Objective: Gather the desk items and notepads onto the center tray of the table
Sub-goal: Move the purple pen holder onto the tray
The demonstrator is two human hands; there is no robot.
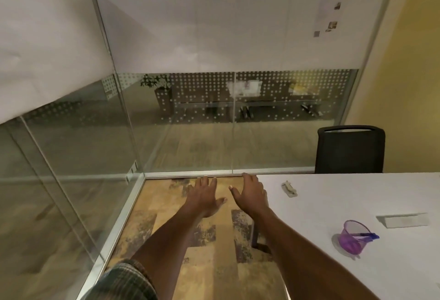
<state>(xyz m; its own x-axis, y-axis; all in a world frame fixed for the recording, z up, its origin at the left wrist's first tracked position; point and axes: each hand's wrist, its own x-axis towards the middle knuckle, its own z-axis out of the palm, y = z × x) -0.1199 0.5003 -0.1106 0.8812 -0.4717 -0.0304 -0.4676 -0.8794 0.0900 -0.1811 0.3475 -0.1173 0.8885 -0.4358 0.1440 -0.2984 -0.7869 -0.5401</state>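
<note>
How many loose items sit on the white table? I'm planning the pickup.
3: a stapler near the far corner, a purple cup holding a pen, a white notepad beyond it. More may lie out of view.

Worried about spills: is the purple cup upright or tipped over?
Upright. The purple cup stands on its base on the white table, its open rim facing up, with a blue pen lying across the rim.

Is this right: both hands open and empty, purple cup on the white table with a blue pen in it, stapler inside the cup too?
Not quite. In the head view the stapler lies on the table, apart from the purple cup. The blue pen is in the cup; left hand and right hand are open, empty.
</note>
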